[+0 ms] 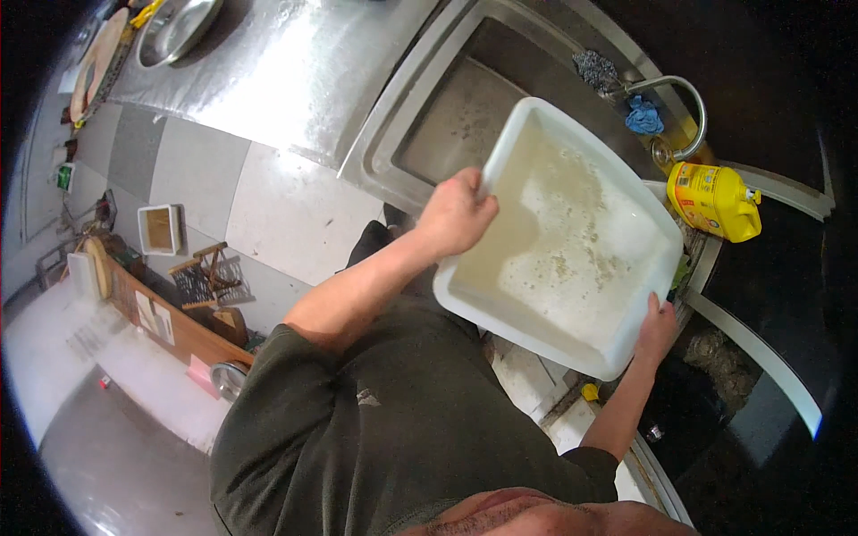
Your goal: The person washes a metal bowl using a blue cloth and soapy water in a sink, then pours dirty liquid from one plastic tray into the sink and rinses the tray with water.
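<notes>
A white rectangular plastic tub [462,278] is held up in front of me, partly over the stainless steel sink [462,107]. Cloudy water [570,234] with scattered bubbles lies inside it. My left hand [459,214] grips the rim on the left side, thumb over the edge. On the opposite side, near the close right corner, my right hand [655,328] holds the tub, its fingers mostly hidden beneath. The tub covers part of the sink basin.
A curved faucet [700,110], blue cloth [645,115], steel wool scourer [595,70] and yellow detergent jug [714,201] line the sink's right side. Left of the sink, a steel counter [288,80] bears a metal bowl [175,33]. A small wooden stool [204,275] and white bin [159,230] stand on the tiled floor.
</notes>
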`<state>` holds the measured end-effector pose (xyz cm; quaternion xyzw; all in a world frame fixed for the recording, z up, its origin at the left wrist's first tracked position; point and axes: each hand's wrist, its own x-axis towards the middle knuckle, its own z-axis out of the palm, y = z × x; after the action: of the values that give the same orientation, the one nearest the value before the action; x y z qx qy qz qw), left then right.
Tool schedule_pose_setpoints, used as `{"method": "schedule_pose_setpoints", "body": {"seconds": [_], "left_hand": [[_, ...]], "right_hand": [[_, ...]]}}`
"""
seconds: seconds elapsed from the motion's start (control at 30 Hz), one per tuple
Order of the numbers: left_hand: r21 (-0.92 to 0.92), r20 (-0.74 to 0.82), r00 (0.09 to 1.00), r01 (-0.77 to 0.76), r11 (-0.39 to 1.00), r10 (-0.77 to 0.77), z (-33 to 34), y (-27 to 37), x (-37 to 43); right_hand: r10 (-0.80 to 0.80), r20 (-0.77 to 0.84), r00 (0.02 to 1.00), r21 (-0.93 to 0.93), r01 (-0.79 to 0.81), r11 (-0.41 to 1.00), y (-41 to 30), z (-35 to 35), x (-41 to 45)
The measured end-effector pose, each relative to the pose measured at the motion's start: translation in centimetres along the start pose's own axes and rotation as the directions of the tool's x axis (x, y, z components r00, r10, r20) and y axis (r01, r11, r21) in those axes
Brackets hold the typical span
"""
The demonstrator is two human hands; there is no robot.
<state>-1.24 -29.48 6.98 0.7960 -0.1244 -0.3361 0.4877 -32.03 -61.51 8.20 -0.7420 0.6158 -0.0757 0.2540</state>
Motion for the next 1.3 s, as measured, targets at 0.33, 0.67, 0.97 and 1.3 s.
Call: {"method": "schedule_pose_setpoints", "body": {"seconds": [0.33, 0.67, 0.97, 1.3], "left_hand": [[0.12, -0.18, 0.983, 0.061, 0.991, -0.039, -14.3, -3.5, 3.2], [0.199, -0.291, 0.956, 0.02, 0.98, 0.04, -28.4, -9.7, 9.7], [0.14, -0.348, 0.937, 0.03, 0.99, 0.021, -35.9, -15.5, 15.5], [0.064, -0.318, 0.947, 0.076, 0.995, -0.052, -37.0, -16.4, 16.9]], "right_hand": [[-0.052, 0.178, 0.983, 0.274, 0.001, 0.962, -12.6, 12.7, -4.1], [-0.158, 0.163, 0.974, 0.252, 0.114, 0.961, -24.5, 25.8, -7.0], [-0.122, 0.232, 0.965, 0.322, 0.042, 0.946, -32.7, 28.8, -8.6], [-0.21, 0.191, 0.959, 0.39, 0.122, 0.913, -33.8, 31.0, -8.0]]}}
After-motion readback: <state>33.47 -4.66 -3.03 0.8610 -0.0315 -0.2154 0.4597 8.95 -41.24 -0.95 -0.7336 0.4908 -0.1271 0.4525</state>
